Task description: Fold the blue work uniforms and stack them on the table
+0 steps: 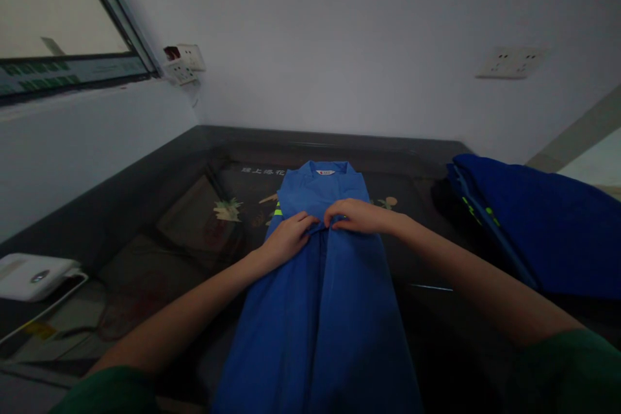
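A blue garment [359,291] lies lengthwise on the dark glossy tabletop, its collar and white label at the far end and yellow-green stripes at its left edge. Both hands meet at its middle front, below the collar. My left hand [288,237] pinches the cloth on the left of the front opening. Just right of it, my right hand [356,215] has its fingers bent down and closed on the cloth at the other side of the opening. The fingertips of the two hands are close together. Below them the front opening shows as a dark gap.
More folded blue clothing [553,220] lies on the table [422,162] at the right. A white device [36,275] with a cable sits at the left edge. Behind are a wall with sockets [512,63] and, upper left, a window.
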Tool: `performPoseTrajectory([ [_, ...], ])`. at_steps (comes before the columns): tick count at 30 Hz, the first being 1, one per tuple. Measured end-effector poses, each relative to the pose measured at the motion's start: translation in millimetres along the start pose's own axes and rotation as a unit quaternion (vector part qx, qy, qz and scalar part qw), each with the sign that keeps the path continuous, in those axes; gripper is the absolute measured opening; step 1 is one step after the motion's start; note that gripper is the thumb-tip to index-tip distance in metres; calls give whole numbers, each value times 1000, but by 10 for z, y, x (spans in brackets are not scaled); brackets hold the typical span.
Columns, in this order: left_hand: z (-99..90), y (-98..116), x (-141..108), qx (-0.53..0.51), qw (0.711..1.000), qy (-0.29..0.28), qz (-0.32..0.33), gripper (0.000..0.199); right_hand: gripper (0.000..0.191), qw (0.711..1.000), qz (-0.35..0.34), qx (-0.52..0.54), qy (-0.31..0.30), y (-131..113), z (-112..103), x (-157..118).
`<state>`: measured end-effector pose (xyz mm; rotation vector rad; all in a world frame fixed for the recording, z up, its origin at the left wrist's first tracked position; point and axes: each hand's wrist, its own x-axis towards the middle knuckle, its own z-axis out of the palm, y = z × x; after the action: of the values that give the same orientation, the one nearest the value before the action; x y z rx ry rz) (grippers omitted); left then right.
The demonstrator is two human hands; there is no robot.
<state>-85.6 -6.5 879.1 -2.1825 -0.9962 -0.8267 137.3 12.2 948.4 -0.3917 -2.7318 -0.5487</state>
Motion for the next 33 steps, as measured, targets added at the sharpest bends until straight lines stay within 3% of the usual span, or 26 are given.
performPoseTrajectory([
  [5,-57,17,-55,-34,998,-49,-14,26,20,989,5,103,107,124,317,10],
  [10,-118,14,-81,-34,995,-98,5,37,15,976,48,131,167,243,543,25],
  [16,-153,64,-94,-36,994,-102,21,32,7,980,17,100,169,312,582,47],
  [22,-57,79,-97,-29,995,-89,42,36,8,991,11,33,129,309,578,77],
  [26,-38,111,-89,-37,996,-86,1,32,11,993,14,0,120,281,599,100],
  [29,-39,153,-90,-71,994,-74,-40,30,14,991,34,-25,127,250,627,119],
  [33,-34,195,-113,-84,994,-68,-35,22,13,982,88,-77,147,191,730,137],
])
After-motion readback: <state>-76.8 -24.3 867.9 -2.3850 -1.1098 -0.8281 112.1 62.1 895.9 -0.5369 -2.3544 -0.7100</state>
